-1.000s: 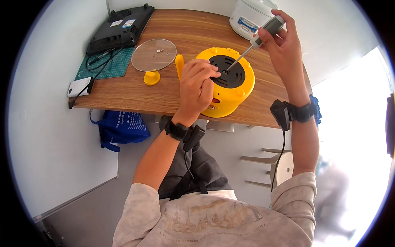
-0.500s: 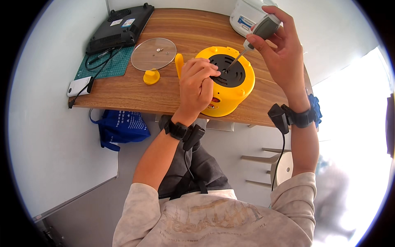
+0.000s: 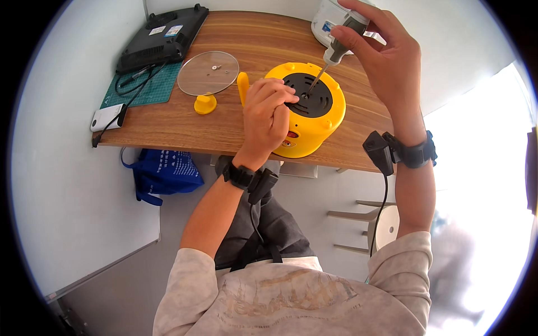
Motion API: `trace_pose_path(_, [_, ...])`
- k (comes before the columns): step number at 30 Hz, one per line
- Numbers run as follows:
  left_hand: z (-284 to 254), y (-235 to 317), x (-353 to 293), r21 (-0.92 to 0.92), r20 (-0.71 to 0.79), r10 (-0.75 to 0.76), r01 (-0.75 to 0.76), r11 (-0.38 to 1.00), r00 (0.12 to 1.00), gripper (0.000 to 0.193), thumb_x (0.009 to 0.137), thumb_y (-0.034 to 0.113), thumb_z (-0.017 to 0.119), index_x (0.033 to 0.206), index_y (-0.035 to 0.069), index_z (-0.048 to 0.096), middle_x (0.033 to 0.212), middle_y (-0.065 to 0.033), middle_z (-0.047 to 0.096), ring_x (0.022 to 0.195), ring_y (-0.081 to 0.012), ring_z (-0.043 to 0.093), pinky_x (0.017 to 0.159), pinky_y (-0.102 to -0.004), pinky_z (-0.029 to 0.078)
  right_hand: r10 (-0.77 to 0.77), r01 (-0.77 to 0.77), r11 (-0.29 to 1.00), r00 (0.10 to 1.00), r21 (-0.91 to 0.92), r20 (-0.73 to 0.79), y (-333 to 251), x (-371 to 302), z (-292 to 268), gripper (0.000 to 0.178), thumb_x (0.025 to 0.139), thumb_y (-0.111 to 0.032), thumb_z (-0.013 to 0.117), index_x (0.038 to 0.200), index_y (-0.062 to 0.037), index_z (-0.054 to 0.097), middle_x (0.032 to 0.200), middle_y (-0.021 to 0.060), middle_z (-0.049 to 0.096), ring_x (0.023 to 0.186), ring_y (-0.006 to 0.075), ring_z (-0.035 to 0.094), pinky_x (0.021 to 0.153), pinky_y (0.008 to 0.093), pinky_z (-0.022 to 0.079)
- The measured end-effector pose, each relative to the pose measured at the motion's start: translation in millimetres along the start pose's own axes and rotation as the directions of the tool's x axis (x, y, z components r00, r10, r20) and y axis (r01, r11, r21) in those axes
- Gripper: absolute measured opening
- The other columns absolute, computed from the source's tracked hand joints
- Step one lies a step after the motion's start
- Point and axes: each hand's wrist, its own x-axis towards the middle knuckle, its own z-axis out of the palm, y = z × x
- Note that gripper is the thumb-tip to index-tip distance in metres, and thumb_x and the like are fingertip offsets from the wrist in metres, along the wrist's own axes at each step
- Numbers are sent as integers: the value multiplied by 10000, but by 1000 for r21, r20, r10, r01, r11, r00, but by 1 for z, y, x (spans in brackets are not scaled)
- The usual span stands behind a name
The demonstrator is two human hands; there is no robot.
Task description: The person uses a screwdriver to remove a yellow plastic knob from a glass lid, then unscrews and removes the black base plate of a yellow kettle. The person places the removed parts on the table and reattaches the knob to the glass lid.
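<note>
A yellow electric pot (image 3: pixel 311 139) stands upside down at the front of the desk, its black vented base plate (image 3: pixel 319 106) facing up. My left hand (image 3: pixel 266 120) grips the pot's left side, fingers bent over onto the plate. My right hand (image 3: pixel 397 64) holds a grey-handled screwdriver (image 3: pixel 348 38) by the handle, between thumb and fingers. Its shaft slants down to the plate's middle, where the tip meets a small recess; any screw there is too small to make out. Several small metal pieces (image 3: pixel 216 68) lie on a round glass lid (image 3: pixel 196 78) to the left.
A yellow knob (image 3: pixel 205 105) sits at the lid's near edge. Farther left are a green cutting mat (image 3: pixel 159 92), a black cable, a white power bank (image 3: pixel 108 117) and an overturned black appliance (image 3: pixel 162 45). A white appliance (image 3: pixel 325 25) stands behind my right hand.
My right hand and the screwdriver handle have shifted slightly left and away from me, leaving the screwdriver steeper. The tip remains at the plate's middle, and my left hand keeps its place.
</note>
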Motion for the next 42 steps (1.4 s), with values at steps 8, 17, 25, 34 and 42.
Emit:
trace_pose_path(8, [-1, 0, 0, -11, 4, 2, -2, 1000, 1000, 249, 843, 37, 450, 817, 13, 697, 961, -111, 711, 1035, -291, 609, 948, -403, 471, 40, -41, 999, 996, 13, 81, 12, 9, -6, 414, 861, -40, 730, 1249, 13, 596, 1089, 137, 671, 943, 166, 675, 843, 297, 568])
trace_pose_path(17, [-1, -2, -1, -10, 1, 8, -8, 1000, 1000, 244, 826, 23, 450, 815, 8, 693, 952, -117, 706, 1031, -296, 607, 934, -408, 472, -88, 89, 954, 996, -285, 16, -10, 6, 2, 295, 849, -19, 731, 1133, 32, 666, 1080, 157, 687, 934, 177, 685, 823, 291, 581])
trace_pose_path(25, [3, 2, 2, -13, -42, 30, -30, 999, 999, 180, 797, 9, 485, 765, 29, 661, 892, -79, 690, 956, -284, 610, 884, -397, 453, -135, 133, 991, 986, 29, 93, 23, 19, -8, 221, 863, -13, 720, 1053, 28, 616, 1035, 134, 684, 922, 180, 690, 841, 297, 582])
trace_pose_path(34, [-15, 9, 7, 27, 186, -97, 93, 995, 978, 206, 891, 42, 477, 893, 15, 681, 1050, -116, 705, 1074, -273, 609, 970, -376, 482, 95, -95, 995, 993, 8, 74, -2, 15, -3, 250, 862, -62, 754, 1048, 29, 613, 954, 101, 670, 915, 165, 682, 827, 304, 580])
trace_pose_path(42, [-46, 28, 48, 149, 578, -395, 384, 911, 714, 196, 940, 61, 540, 1090, 19, 659, 1163, -122, 706, 1168, -258, 623, 960, -375, 513, 29, -33, 998, 996, 50, 79, -3, 6, -4, 238, 870, -70, 708, 1056, 31, 601, 970, 93, 684, 913, 150, 682, 827, 275, 567])
